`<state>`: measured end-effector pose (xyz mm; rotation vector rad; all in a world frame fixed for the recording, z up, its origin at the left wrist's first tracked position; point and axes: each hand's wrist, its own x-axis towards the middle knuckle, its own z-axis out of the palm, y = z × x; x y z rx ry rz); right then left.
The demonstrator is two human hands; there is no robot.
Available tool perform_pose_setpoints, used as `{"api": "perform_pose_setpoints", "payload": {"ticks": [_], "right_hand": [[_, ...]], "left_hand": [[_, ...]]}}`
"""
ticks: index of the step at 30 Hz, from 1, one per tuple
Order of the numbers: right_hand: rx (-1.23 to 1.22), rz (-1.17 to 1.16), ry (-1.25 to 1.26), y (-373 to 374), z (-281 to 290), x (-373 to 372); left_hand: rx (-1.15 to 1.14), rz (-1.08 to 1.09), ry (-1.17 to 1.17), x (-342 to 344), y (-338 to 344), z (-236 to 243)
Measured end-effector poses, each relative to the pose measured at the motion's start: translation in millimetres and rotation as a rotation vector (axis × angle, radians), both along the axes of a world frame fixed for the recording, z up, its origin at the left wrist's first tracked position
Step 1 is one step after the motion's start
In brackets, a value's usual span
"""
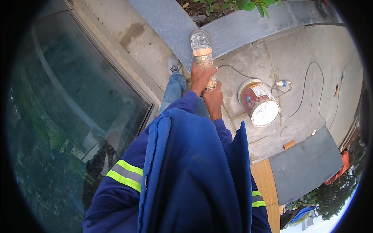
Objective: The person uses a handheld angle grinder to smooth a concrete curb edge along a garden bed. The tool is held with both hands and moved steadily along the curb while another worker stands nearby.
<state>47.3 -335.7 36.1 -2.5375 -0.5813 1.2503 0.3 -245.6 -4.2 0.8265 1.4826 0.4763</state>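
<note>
Both my hands are closed around a dusty angle grinder (pixel 204 61), its body coated in pale grime with an orange band near the head. My left hand (pixel 200 77) wraps the middle of the body. Behind it, my right hand (pixel 213 100) grips the rear end. The grinder's round head lies over the corner where two grey stone slabs (pixel 237 34) meet; whether the disc touches the stone cannot be made out. A dark power cord (pixel 234 69) runs off to the right from near my hands.
A stained bucket (pixel 254 96) stands on the paved floor to the right, beside a blue-and-white plug connector (pixel 283 83). Dark glass (pixel 77 101) fills the left. Beyond the slabs is a planted bed (pixel 206 11). A grey sheet (pixel 305 165) lies at the lower right.
</note>
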Motion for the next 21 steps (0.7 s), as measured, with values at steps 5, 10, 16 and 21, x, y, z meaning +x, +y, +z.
{"api": "perform_pose_setpoints", "payload": {"ticks": [5, 10, 16, 21], "right_hand": [[0.029, -0.118, -0.012, -24.1, 3.1, -0.8], [0.044, -0.051, -0.003, 16.4, -3.5, 8.8], [-0.119, 0.052, 0.027, 16.0, 22.4, -7.4], [-0.171, 0.024, 0.068, -55.8, 9.6, -13.2]], "left_hand": [[-0.031, -0.095, 0.073, 14.6, -11.8, 14.9], [0.049, -0.062, 0.1, 17.6, 20.0, 7.5], [-0.027, 0.065, -0.031, -20.7, 14.4, 20.7], [-0.026, 0.025, 0.032, -22.1, -47.8, 13.4]]}}
